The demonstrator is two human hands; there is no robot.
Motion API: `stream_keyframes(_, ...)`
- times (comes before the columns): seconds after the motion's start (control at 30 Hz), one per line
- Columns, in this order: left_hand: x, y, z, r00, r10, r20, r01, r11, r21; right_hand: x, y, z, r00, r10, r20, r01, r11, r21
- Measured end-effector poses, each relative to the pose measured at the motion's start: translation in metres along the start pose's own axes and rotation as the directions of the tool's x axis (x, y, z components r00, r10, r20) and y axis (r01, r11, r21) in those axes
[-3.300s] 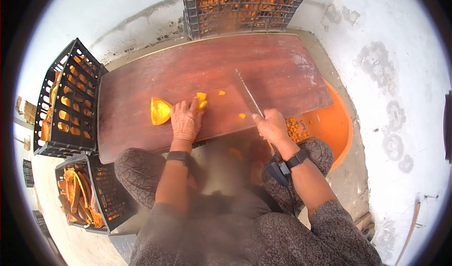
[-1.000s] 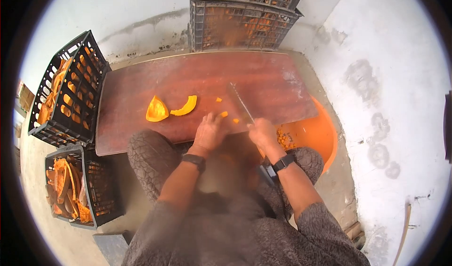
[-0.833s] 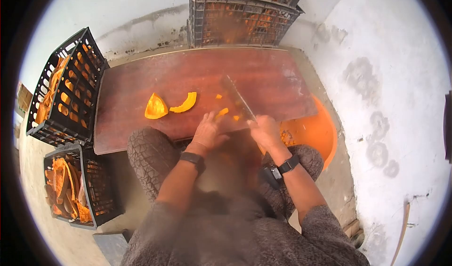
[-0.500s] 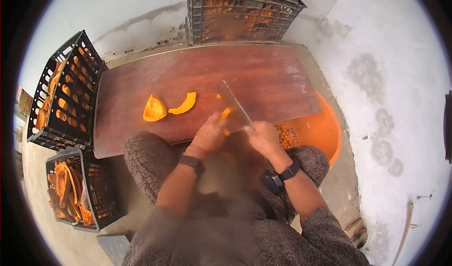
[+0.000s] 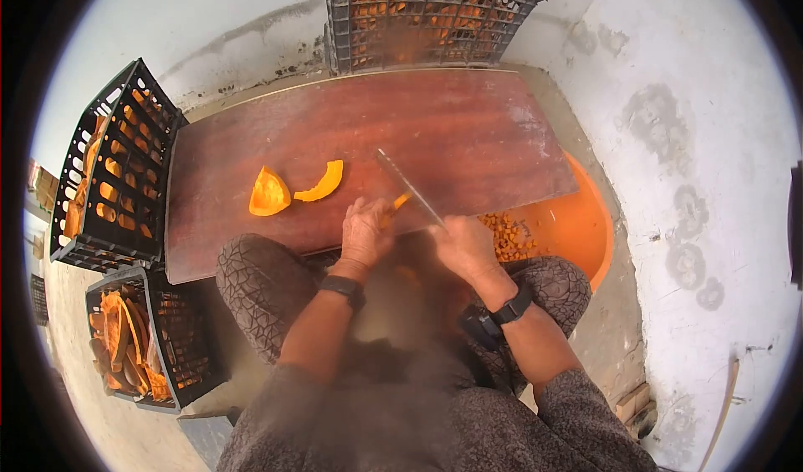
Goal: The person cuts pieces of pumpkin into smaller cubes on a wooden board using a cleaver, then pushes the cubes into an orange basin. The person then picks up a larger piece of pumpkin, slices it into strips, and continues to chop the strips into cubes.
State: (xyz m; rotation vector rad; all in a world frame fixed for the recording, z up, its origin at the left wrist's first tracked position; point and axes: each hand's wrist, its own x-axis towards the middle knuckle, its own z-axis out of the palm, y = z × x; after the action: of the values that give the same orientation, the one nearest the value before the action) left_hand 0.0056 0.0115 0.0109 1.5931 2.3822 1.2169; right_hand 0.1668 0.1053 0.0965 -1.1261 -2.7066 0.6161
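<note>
My right hand [image 5: 465, 246] is closed round the handle of a kitchen knife [image 5: 407, 185]. Its blade points away to the upper left and shows nearly edge-on above the board. Beside the blade, my left hand [image 5: 368, 231] pinches a small strip of pumpkin [image 5: 401, 200], whose orange end sticks out toward the knife. A thick pumpkin wedge [image 5: 269, 193] and a curved pumpkin slice [image 5: 321, 182] lie on the reddish-brown board [image 5: 452, 112], left of my hands. Small pumpkin cubes [image 5: 508, 236] sit in an orange basin [image 5: 577, 221], partly under the board's right end.
Black crates of orange pieces surround the board: a tilted crate [image 5: 117, 167] at left, a lower crate [image 5: 159, 338] with peel-like strips, and stacked crates [image 5: 427, 25] behind. A stained white wall [image 5: 694, 179] rises on the right. My knees flank the board's near edge.
The knife blade has turned from showing its flat side to nearly edge-on. My left hand has shifted slightly left, and the small piece near the blade is no longer seen. The view moved slightly.
</note>
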Motion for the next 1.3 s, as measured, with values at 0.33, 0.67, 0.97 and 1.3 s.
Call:
stream_keyframes(0.33,0.0,-0.003,0.003,0.998,-0.028,-0.056,0.025,0.998,-0.06,0.001,-0.005,-0.001,0.999,0.026,0.023,-0.025,0.999,-0.041)
stream_keyframes(0.67,0.005,-0.012,0.005,0.996,-0.03,-0.085,0.015,0.985,-0.173,0.007,-0.008,-0.019,0.992,0.012,0.122,-0.012,1.0,-0.004)
stream_keyframes(0.97,0.006,-0.016,0.01,0.996,-0.025,-0.082,0.007,0.975,-0.221,0.018,-0.013,-0.023,0.985,-0.035,0.17,0.031,0.999,0.024)
stream_keyframes(1.3,0.009,-0.01,0.006,0.998,0.004,-0.056,-0.015,0.979,-0.204,0.032,-0.006,0.012,0.993,-0.049,0.109,0.059,0.994,-0.091)
